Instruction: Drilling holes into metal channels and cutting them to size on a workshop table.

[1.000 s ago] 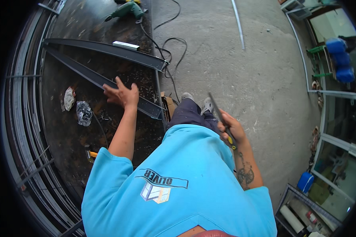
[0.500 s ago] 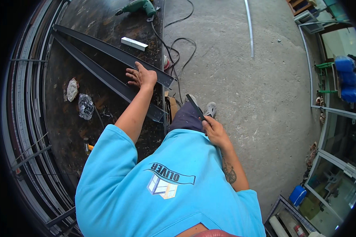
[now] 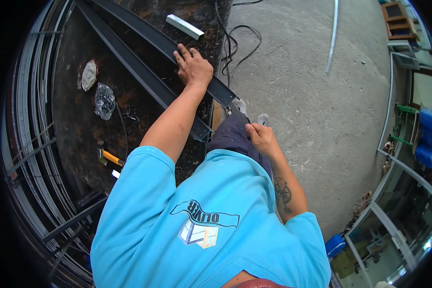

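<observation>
Two long dark grey metal profiles lie slantwise on the dark workbench (image 3: 144,117), their near ends at its right edge. My left hand (image 3: 196,69) is laid over the right-hand profile (image 3: 221,91), fingers bent across it and gripping it near its end. The other profile (image 3: 134,69) runs under my left forearm. In my right hand (image 3: 263,139) is a flat dark file (image 3: 239,113), closed in my fingers. Its far end is at the cut end of the right-hand profile; whether they touch I cannot tell.
On the bench lie a short white bar (image 3: 185,26), a plastic bag (image 3: 104,101), a pale bundle (image 3: 89,75) and a hammer with a yellow handle (image 3: 112,157). A black cable (image 3: 254,30) loops onto the concrete floor. Long profiles (image 3: 26,120) are racked at left.
My left hand has come down onto the right-hand profile. My right hand has brought the file to that profile's end. The view has shifted, and the green drill has left it.
</observation>
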Available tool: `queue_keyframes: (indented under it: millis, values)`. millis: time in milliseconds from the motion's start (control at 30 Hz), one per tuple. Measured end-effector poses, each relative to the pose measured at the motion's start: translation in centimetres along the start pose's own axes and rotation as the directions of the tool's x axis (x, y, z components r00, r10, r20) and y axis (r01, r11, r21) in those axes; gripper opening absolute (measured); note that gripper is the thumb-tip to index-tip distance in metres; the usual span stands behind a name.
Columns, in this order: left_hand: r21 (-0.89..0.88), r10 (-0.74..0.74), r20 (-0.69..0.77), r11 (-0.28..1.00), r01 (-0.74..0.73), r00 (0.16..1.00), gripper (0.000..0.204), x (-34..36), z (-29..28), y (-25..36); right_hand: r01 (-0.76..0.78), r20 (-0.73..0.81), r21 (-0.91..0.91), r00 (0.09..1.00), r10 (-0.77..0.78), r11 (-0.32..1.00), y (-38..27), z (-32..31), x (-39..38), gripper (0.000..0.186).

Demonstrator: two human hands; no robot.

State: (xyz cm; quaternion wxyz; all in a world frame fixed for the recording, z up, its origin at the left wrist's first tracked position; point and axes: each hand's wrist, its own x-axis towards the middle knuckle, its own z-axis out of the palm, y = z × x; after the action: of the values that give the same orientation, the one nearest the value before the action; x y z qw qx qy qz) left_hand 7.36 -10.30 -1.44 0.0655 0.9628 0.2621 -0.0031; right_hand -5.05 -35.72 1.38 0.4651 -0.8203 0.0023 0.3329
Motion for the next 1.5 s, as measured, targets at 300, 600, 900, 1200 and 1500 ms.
queue_keyframes:
  millis: [300,600,900,1200,1500]
  values:
    - [-0.029,-0.013,-0.006,1.0,0.012,1.0,0.057,0.7,0.4,-0.3,0.157,-0.016,-0.082,0.987,-0.159,0.984,-1.1,0.8,2.6,0.035]
    - [-0.002,0.038,-0.084,0.999,-0.039,0.996,0.051,1.0,0.9,-0.7,0.156,-0.058,-0.057,0.985,-0.16,0.986,-1.0,0.8,2.2,0.032]
    - [0.034,0.103,-0.1,0.994,-0.1,0.99,0.048,-2.3,1.4,2.2,-0.036,-0.052,-0.047,0.998,0.033,0.998,-0.1,0.1,1.9,0.033]
    - [-0.014,0.082,-0.083,0.996,-0.084,0.993,0.043,-1.2,1.2,1.7,0.008,-0.065,-0.18,0.998,-0.02,0.984,1.6,-4.6,-0.8,0.032]
    - [0.003,0.084,-0.082,0.996,-0.084,0.993,0.042,-1.2,0.9,2.0,0.065,-0.028,-0.141,0.997,-0.07,0.988,1.2,-5.5,1.2,0.033]
